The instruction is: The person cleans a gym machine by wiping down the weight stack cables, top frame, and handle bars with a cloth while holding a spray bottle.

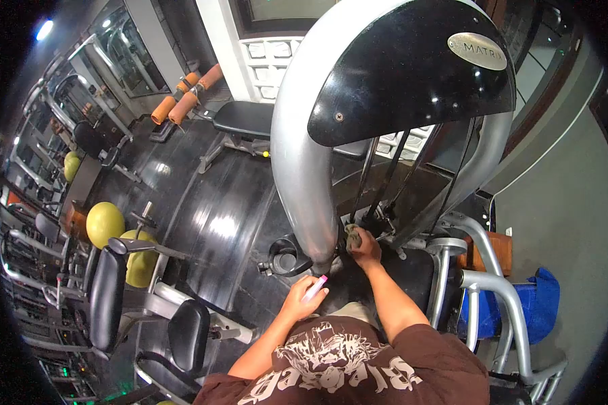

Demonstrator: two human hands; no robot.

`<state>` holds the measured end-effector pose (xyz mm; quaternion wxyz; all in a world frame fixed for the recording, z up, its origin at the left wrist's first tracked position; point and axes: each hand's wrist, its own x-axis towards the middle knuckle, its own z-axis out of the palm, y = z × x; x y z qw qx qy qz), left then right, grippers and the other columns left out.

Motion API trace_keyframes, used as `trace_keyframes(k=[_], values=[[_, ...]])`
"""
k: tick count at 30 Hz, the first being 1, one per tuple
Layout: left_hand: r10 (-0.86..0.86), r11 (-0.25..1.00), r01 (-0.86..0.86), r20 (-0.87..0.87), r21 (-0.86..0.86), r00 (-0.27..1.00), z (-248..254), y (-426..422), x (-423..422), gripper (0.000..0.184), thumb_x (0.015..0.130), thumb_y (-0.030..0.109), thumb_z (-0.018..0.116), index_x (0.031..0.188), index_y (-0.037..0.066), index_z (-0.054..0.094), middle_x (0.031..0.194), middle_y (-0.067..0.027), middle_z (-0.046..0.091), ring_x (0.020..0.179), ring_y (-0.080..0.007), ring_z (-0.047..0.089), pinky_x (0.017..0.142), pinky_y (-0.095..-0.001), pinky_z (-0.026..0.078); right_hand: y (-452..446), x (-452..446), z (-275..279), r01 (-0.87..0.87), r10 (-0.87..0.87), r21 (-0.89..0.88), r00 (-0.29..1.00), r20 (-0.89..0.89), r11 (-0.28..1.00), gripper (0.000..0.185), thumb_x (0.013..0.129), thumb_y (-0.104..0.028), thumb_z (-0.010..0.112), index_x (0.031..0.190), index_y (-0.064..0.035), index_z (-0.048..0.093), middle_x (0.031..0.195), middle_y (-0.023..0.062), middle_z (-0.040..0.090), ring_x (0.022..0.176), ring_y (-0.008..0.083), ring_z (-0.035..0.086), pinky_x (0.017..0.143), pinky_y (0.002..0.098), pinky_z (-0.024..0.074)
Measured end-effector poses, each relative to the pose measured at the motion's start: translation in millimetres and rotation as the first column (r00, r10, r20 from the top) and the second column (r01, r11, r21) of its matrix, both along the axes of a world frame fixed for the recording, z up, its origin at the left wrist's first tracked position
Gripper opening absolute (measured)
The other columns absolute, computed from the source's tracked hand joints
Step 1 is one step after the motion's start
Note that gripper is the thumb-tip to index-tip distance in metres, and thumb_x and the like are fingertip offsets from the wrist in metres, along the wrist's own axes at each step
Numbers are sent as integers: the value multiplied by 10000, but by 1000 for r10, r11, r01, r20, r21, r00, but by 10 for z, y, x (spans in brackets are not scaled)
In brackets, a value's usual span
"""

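Observation:
My left hand (300, 299), low in front of my body, is closed around a slim pale object with a pink end (315, 288); its exact kind is unclear. My right hand (366, 249) reaches further forward and grips a crumpled olive-grey cloth (353, 236). The cloth is at the lower part of a gym machine, beside its thick silver frame tube (302, 182) and close to the dark upright rods (366, 177). Whether it touches the tube is hard to tell. Above both hands is the machine's black shroud (412, 74) with a MATRIX badge (477, 51).
A black cup holder (288, 256) juts from the tube's left. Silver bars (500, 290), a blue cloth-like item (540, 307) and a wooden box (496, 253) stand right. Left are padded machines (108, 300) and yellow-green balls (105, 225). A bench (244, 120) is behind.

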<state>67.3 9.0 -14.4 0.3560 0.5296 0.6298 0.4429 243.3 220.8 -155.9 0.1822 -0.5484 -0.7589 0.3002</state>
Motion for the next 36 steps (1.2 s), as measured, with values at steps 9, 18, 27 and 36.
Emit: trace_keyframes(k=[9,18,27,36], values=[[-62,997,63,33,-52,998,-62,-92,-73,205,873,199,753,936,27,662,818,-101,594,741,-218,607,688,-348,475,-549,265,-64,33,-50,104,985,165,994,417,866,-331,667,1257,-198,613,1234,136,670,1168,357,630,948,469,524],[-22,999,24,42,-47,999,-53,-137,-293,215,868,191,772,892,33,629,768,-69,568,696,-164,550,656,-322,452,-572,272,27,371,-370,-38,906,-206,928,369,868,-271,703,1209,-147,632,1182,195,685,1095,407,652,902,500,528],[-71,997,72,64,-22,995,-100,-133,-334,224,872,219,770,922,40,645,744,-49,618,681,-142,573,642,-318,468,-343,3,-2,163,-161,-6,979,123,987,445,897,-300,664,1339,-261,629,1332,105,642,1239,314,601,1017,417,503],[-103,981,116,90,-157,991,-197,-147,-491,227,873,223,765,933,39,647,736,-40,609,675,-131,557,639,-314,459,-923,373,-360,462,-452,75,884,-116,884,432,817,-200,721,1244,-151,687,1177,156,709,1077,372,671,949,451,527]])
